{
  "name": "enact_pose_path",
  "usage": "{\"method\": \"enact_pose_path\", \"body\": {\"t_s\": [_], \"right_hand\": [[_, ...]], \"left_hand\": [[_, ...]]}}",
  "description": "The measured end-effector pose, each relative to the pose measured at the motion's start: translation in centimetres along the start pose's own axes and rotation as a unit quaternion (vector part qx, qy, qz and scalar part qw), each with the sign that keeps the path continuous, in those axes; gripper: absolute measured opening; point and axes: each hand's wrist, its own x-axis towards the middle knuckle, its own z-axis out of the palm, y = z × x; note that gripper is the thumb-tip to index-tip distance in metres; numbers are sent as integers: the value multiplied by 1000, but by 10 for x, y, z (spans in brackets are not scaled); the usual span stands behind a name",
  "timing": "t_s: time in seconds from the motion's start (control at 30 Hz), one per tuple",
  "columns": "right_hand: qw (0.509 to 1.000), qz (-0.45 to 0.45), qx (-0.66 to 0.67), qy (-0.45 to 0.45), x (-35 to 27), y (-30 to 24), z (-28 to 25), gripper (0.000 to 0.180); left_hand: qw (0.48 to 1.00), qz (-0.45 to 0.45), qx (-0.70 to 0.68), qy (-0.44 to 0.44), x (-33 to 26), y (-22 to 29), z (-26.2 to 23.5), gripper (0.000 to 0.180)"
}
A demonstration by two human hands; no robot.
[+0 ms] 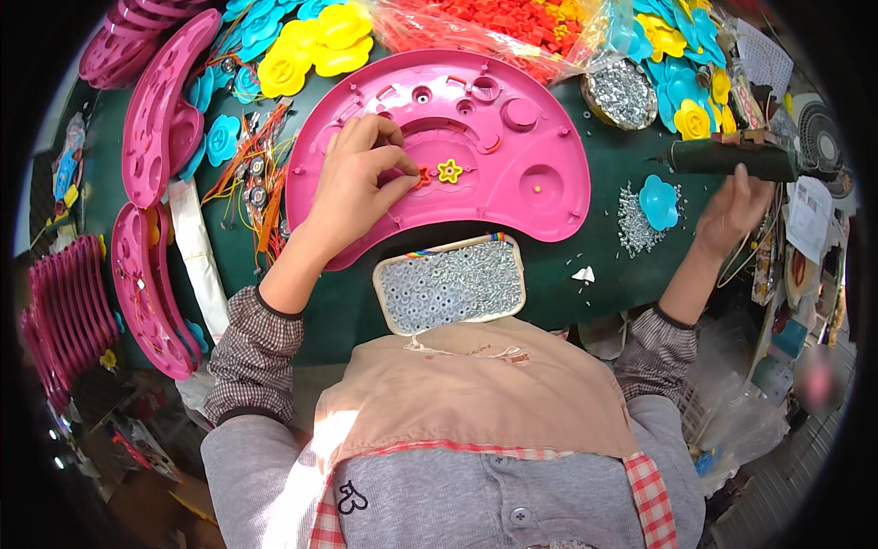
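A large pink kidney-shaped plastic shell lies on the bench before me, its posts and recesses facing up. Over its left half is my left hand, thumb and fingertips closed at a small red star-shaped piece. Beside that sits a yellow star-shaped piece on the shell. My right hand, slightly blurred, has its fingers stretched up to a dark green cylindrical power screwdriver, whose thin tip points left. The fingertips meet the tool's lower edge; no grip around it shows.
A tray of screws and washers stands against my apron. Loose screws lie around a blue flower piece; a bowl of screws is behind. Wires and pink shells are left, bagged red parts at the back.
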Motion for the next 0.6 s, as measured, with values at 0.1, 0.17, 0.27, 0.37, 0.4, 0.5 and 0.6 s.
{"method": "enact_pose_path", "body": {"t_s": [0.1, 0.17, 0.27, 0.37, 0.4, 0.5, 0.6], "right_hand": [[992, 83, 8, -99, 0, 34, -28, 39], [985, 10, -73, -154, 0, 36, -22, 41], [981, -23, -70, -179, -2, 39, -20, 43], [982, 83, 61, -156, -16, 33, 2, 50], [981, 77, 64, -163, -16, 30, -1, 50], [984, 57, 71, -153, -25, 20, -3, 49], [983, 54, 101, -146, -35, 10, 2, 43]], "left_hand": [[1000, -8, -9, -7, 1, 0, 1, 13], [1000, -12, 1, -20, 2, 2, -2, 12], [999, -20, 3, -38, 3, 2, -3, 12], [998, -30, 26, -57, 3, 7, -7, 11], [997, -26, 27, -62, 8, 9, -5, 11], [996, -30, 33, -80, 15, 8, -5, 12], [993, -52, 71, -80, 17, 13, -7, 15]]}}
